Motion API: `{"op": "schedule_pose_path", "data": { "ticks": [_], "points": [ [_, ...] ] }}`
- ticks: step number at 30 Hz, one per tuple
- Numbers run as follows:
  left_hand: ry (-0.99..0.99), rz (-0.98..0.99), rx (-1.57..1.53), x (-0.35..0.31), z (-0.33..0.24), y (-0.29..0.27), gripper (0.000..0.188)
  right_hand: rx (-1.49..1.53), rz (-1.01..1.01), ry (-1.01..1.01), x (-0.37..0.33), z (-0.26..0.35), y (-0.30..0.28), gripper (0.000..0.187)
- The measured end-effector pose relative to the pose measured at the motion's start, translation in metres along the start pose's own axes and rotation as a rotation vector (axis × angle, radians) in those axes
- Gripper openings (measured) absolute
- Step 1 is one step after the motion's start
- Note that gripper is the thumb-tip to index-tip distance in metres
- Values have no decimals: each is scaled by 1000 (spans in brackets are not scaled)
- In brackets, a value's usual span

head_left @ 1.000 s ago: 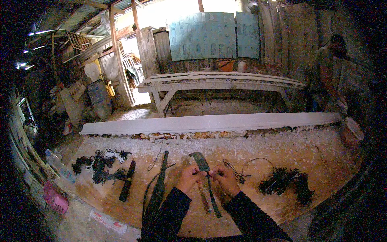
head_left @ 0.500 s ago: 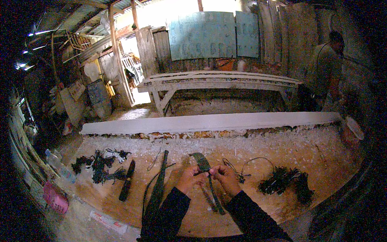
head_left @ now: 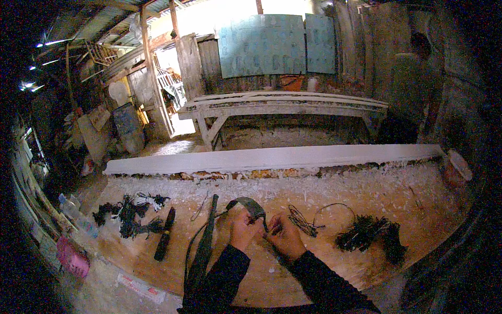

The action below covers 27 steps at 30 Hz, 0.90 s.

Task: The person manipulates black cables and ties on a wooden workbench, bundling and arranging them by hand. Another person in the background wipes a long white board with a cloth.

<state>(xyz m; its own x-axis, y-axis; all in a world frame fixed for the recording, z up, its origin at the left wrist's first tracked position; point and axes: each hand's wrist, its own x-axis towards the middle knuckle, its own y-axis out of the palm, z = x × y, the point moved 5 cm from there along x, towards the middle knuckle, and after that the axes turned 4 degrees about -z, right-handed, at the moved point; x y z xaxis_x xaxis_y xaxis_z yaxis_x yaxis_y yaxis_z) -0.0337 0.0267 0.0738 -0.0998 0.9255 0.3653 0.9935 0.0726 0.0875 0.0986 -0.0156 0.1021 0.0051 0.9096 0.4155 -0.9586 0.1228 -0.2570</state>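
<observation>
A dark green, flat strap [head_left: 252, 205] bends in an arch over my hands above the wooden tabletop. My left hand [head_left: 246, 229] pinches it, fingers closed. My right hand [head_left: 284, 236] is also closed on the strap, at its narrow part just right of the left hand. The fingertips partly hide where they grip. Left of my left hand lies a long, dark tapered strip [head_left: 205, 243] with a thin strap curving beside it. A dark, knife-shaped tool [head_left: 165, 235] rests farther left. Just beyond my right hand is a loose coil of thin dark cord [head_left: 303, 222].
Black cord bundles lie at the left [head_left: 130, 217] and right [head_left: 368, 235]. A long white ledge [head_left: 272, 159] runs along the table's far side. A clear bottle [head_left: 78, 215] and pink basket [head_left: 73, 256] are at left. Another person [head_left: 410, 78] stands back right, near a white bench [head_left: 287, 107].
The strap's hanging length has shifted and its upper part now arches to the left. My hands have drawn slightly apart and lower. The person at the back has moved a little left.
</observation>
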Motion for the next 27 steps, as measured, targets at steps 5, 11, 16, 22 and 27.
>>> {"op": "schedule_pose_path", "data": {
  "ticks": [5, 11, 16, 22, 27],
  "points": [
    [-82, -10, -79, -2, -5, -4, 14, -294, 54, -125, -2, 3, 0, 20],
    [-96, -86, 11, 4, 6, -11, 12, -177, -6, -89, -4, 3, -1, 15],
    [-146, -122, -12, 5, 5, -16, 12, -34, -32, 39, -5, -1, -3, 10],
    [-225, -77, -232, 1, -2, -13, 14, 291, -43, 204, -3, -24, 5, 5],
    [-220, -84, -239, 0, -6, -11, 15, 457, -26, 231, 0, -31, 4, 11]
  ]
}}
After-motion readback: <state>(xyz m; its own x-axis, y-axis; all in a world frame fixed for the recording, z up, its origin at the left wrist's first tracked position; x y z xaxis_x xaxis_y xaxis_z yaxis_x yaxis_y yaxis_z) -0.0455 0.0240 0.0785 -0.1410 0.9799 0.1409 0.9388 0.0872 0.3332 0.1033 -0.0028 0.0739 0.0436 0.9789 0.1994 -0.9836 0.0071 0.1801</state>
